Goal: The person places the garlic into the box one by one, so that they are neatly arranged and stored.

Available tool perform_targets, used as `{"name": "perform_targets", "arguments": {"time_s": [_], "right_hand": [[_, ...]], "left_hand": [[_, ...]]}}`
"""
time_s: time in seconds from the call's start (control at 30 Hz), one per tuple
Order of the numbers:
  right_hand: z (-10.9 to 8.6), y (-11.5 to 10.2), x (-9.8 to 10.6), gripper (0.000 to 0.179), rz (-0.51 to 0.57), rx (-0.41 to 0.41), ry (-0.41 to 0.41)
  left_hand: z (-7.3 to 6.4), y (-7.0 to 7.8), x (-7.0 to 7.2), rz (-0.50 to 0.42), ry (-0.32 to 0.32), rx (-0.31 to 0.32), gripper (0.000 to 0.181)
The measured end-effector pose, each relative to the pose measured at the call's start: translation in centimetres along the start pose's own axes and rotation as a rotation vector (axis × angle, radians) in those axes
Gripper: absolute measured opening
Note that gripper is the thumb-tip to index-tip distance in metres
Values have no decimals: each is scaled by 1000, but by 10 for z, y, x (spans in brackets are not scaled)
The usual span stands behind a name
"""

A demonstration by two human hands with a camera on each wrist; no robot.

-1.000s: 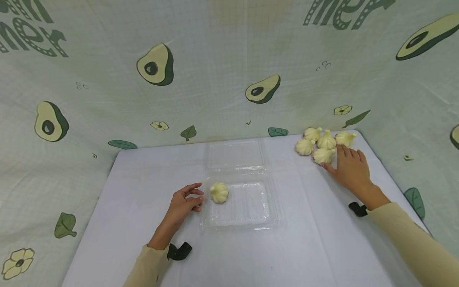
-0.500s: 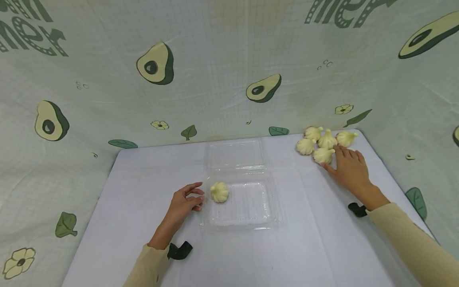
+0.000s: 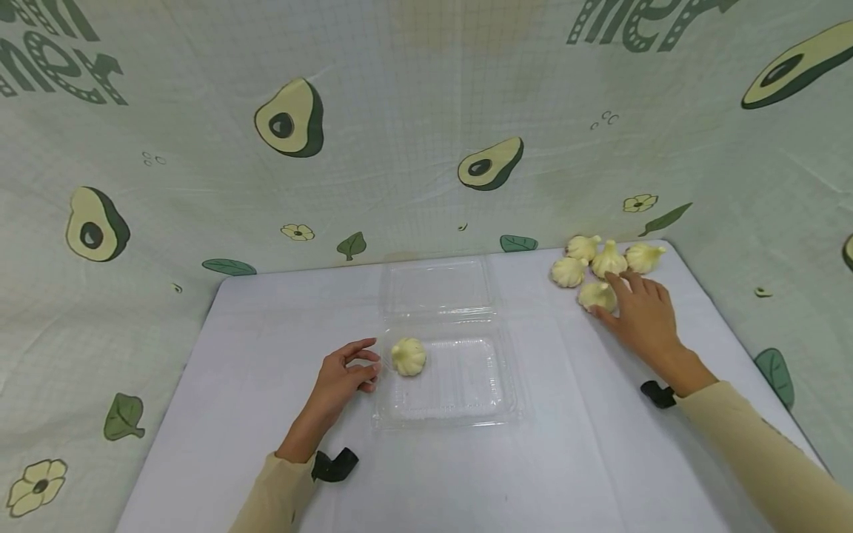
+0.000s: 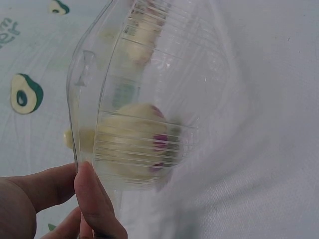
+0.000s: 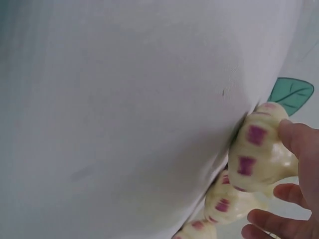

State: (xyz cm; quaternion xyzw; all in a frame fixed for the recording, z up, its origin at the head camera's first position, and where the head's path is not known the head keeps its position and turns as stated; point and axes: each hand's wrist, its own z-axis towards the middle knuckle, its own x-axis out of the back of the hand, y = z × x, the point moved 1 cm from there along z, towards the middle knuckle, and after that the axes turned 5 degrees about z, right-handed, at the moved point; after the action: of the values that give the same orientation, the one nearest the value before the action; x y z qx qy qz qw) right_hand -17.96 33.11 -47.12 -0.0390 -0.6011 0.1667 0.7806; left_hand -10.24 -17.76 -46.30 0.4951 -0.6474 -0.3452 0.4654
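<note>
At the left edge of a clear plastic clamshell box point(image 3: 460, 377), my left hand point(image 3: 338, 383) pinches the rim between thumb and fingers. One garlic bulb point(image 3: 408, 357) sits inside the box near that side; the left wrist view shows it through the ribbed wall. At the table's far right corner my right hand point(image 3: 641, 318) holds the nearest garlic bulb point(image 3: 595, 296), thumb on one side and fingers on the other. In the right wrist view this purple-marked bulb point(image 5: 255, 149) has the thumb against it.
Several more garlic bulbs point(image 3: 609, 260) are grouped just behind the right hand. The box's lid point(image 3: 436, 289) lies folded back toward the rear. A cloth with avocado prints point(image 3: 489, 164) hangs behind the white table point(image 3: 266, 318).
My right hand has shifted slightly left and nearer, its fingers closing over the nearest garlic bulb, which has turned and moved a little toward me. The left hand stays at the box rim.
</note>
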Motion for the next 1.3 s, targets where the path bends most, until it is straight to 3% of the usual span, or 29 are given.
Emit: {"name": "perform_targets", "arguments": {"time_s": [0.37, 0.8, 1.03, 1.3], "right_hand": [[-4, -8, -4, 63, 12, 78, -24], [-7, -16, 2, 66, 18, 99, -28], [-8, -46, 20, 63, 43, 155, 3], [-7, -90, 32, 65, 93, 311, 78]], "left_hand": [[0, -2, 0, -2, 1, 3, 52], [1, -3, 1, -7, -1, 6, 52], [1, -1, 1, -9, -8, -1, 52], [2, 0, 1, -16, -2, -1, 52]]}}
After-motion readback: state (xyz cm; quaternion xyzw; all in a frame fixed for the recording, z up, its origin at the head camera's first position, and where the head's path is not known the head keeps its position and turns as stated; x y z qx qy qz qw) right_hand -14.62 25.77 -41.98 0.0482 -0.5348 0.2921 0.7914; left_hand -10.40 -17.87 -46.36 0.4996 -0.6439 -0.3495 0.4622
